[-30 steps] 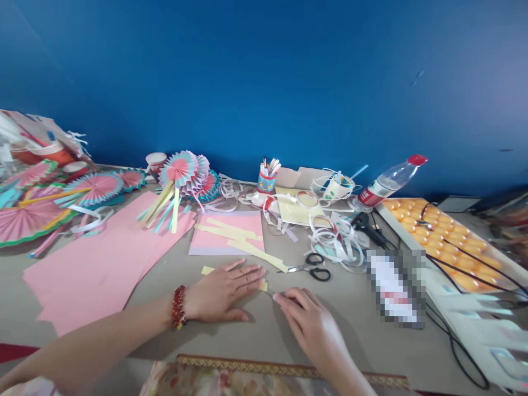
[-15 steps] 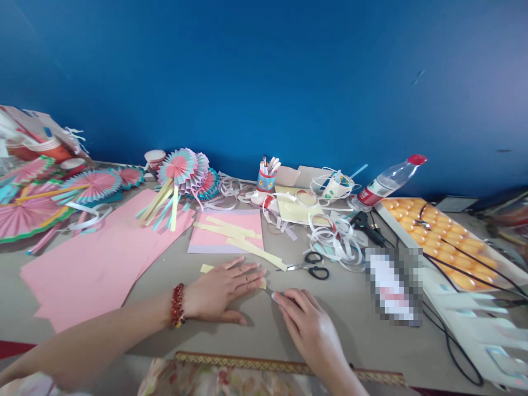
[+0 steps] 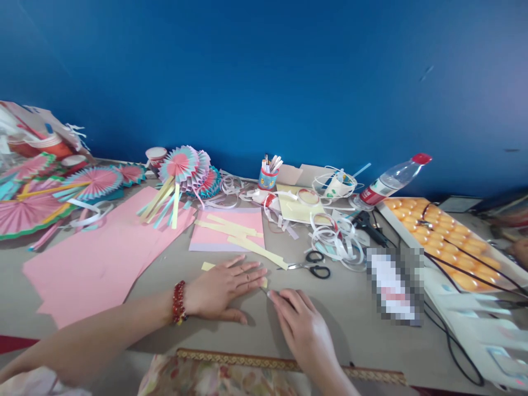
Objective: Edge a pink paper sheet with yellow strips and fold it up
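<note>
My left hand (image 3: pixel 225 289), a red bead bracelet at its wrist, lies flat with spread fingers on a pale yellow paper strip (image 3: pixel 207 266). Only the strip's two ends show, one above the knuckles and one by the fingertips. Just right of that end, my right hand (image 3: pixel 301 324) has thumb and fingertips pinched together close to the table. A thin, dark sliver seems to lie between the pinch and the strip, too small to name. Black-handled scissors (image 3: pixel 311 266) lie behind the right hand. More yellow strips (image 3: pixel 258 250) rest on a pink and lilac sheet (image 3: pixel 198 240).
Large pink paper sheets (image 3: pixel 97 258) and pleated paper rosettes (image 3: pixel 180 164) fill the left. Rolled white strips (image 3: pixel 338 239), a black glue gun (image 3: pixel 369 228) and a tilted plastic bottle (image 3: pixel 391 181) stand to the right. Black cables (image 3: pixel 447 335) cross the right edge. A blue wall (image 3: pixel 264 82) rises behind.
My right hand has shifted slightly left, closer to the strip's end. My left hand stays pressed flat in the same place. The camera view has moved a little.
</note>
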The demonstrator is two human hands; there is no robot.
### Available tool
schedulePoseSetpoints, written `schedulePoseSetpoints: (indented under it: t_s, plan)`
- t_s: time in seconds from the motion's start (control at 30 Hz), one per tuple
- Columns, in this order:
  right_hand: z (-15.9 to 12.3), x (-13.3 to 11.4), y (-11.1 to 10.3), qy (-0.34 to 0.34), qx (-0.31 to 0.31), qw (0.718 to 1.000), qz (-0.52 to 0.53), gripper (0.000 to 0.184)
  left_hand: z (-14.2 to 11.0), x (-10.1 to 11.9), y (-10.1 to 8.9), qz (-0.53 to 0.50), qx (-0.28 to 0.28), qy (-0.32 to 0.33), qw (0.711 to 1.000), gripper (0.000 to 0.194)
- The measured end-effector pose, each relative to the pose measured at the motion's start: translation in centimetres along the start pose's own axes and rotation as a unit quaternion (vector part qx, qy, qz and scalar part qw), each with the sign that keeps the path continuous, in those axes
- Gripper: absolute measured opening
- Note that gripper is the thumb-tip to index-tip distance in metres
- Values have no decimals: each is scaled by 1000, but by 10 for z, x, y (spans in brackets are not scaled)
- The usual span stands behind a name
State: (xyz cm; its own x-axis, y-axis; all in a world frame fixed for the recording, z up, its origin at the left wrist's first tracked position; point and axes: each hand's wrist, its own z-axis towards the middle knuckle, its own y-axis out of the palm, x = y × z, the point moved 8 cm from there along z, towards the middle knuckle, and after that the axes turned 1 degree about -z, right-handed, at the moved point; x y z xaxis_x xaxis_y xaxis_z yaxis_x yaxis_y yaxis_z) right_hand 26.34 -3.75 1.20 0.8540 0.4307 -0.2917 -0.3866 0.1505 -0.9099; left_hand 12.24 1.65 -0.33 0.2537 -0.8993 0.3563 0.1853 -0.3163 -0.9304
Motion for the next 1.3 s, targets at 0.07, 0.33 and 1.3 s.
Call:
schedulePoseSetpoints:
  t_s: [0.07, 0.33, 1.3]
  plan:
    - [1, -1, 2, -1, -4, 1000, 0, 32, 0, 0, 1, -1, -1, 0, 1000, 81]
    - [4, -3, 5, 6, -11, 1000, -8, 31, -1, -1, -3, -13, -12, -4, 1000, 82]
    - [19, -20, 17, -7, -35, 999, -23, 27, -24, -4, 0, -34, -43, -30, 998, 87]
